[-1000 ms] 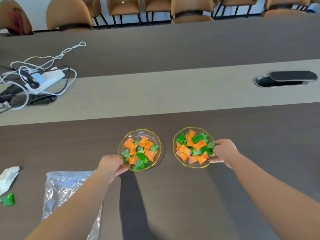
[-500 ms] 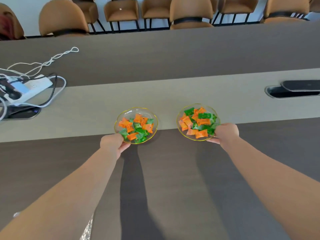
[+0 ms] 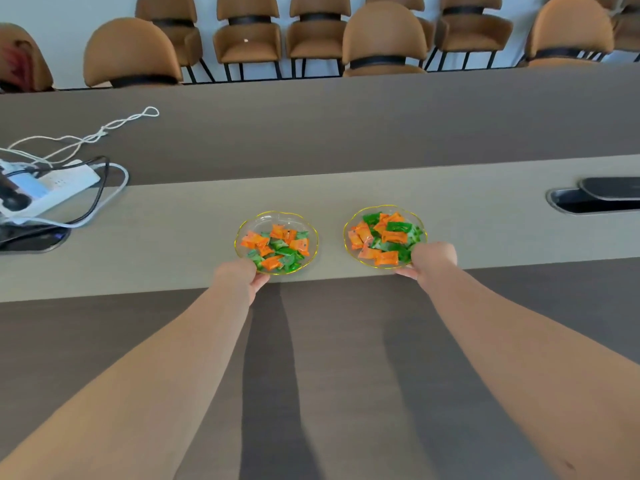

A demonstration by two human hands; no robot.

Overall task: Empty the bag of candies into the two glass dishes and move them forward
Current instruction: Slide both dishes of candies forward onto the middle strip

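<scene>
Two clear glass dishes with yellow rims sit side by side on the light beige strip in the middle of the table. Both hold orange and green wrapped candies. My left hand [image 3: 239,277] grips the near edge of the left dish [image 3: 266,218]. My right hand [image 3: 433,259] grips the near right edge of the right dish [image 3: 353,223]. Both arms are stretched far forward. The candy bag is out of view.
A white power strip [image 3: 57,190] with tangled cables lies at the far left beside a dark cable port [image 3: 31,239]. Another cable port with an open lid [image 3: 595,199] is at the far right. Brown chairs [image 3: 382,36] line the table's far side.
Both hands have pushed the dishes forward from the dark near surface onto the beige strip. The bag and wrappers at the near left have dropped out of view.
</scene>
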